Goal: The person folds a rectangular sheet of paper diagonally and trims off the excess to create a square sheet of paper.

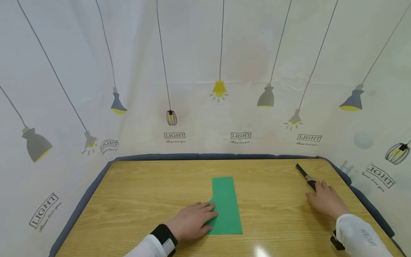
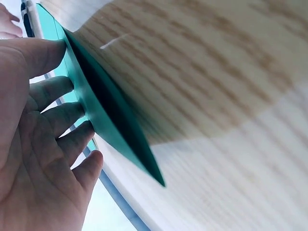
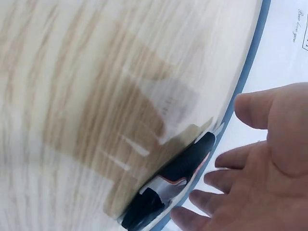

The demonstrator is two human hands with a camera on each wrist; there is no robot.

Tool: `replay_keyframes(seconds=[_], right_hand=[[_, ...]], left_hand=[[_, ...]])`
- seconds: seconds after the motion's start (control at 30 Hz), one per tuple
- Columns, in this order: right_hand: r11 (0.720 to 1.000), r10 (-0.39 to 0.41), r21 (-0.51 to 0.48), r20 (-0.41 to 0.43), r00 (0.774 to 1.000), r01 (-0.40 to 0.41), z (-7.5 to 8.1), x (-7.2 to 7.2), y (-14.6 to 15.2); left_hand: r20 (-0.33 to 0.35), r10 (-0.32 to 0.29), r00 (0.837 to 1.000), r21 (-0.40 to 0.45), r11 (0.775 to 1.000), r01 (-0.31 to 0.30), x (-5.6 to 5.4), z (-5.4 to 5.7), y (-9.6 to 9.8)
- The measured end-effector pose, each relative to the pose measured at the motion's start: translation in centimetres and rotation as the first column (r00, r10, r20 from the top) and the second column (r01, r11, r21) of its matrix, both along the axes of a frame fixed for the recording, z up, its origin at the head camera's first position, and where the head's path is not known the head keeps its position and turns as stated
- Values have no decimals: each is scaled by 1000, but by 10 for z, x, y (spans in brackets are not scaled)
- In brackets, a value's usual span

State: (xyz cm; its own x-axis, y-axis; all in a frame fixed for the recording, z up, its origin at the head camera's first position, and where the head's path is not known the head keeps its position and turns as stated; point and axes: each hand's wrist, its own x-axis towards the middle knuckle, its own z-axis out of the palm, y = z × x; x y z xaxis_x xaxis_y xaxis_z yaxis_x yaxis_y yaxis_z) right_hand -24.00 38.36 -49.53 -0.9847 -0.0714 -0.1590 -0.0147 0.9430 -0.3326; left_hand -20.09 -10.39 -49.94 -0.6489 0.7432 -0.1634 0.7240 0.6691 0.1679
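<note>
A green sheet of paper (image 1: 226,207) lies on the wooden table, longer than wide. My left hand (image 1: 194,220) rests over its lower left side with fingers extended. In the left wrist view, the fingertips of the left hand (image 2: 48,130) touch the green paper (image 2: 103,120), and a dark gap shows between its layers at the near edge. At the right, my right hand (image 1: 326,199) is at the dark handle of a slim black-and-grey tool (image 1: 310,182). The right wrist view shows the right hand (image 3: 255,168) with loosely extended fingers beside that tool (image 3: 166,185), which has an orange line along it.
The wooden table (image 1: 154,182) has a dark blue padded edge (image 1: 199,156) along its back and sides. Behind it hangs a white sheet (image 1: 192,64) printed with lamps and the word LIGHT. Light reflects off the table's front part.
</note>
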Motion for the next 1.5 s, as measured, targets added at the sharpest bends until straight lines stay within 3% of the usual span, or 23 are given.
replay_keyframes(seconds=[0.23,0.67,1.0,1.5], right_hand=[[998,45,40,-15,999,-44,-6,1,-3],[1000,-20,8,-87,996,21,-2,13,-50],[999,23,-41,-179,984,-31,-9,26,-92],[991,129,-7,-284,950,-137,-11,50,-135]], left_hand=[[13,5,1000,3,1000,-5,1,0,1],[1,6,1000,-7,1000,-6,2,-1,1],[7,17,1000,-15,1000,-17,1,0,1],[17,17,1000,1,1000,-17,1,2,2]])
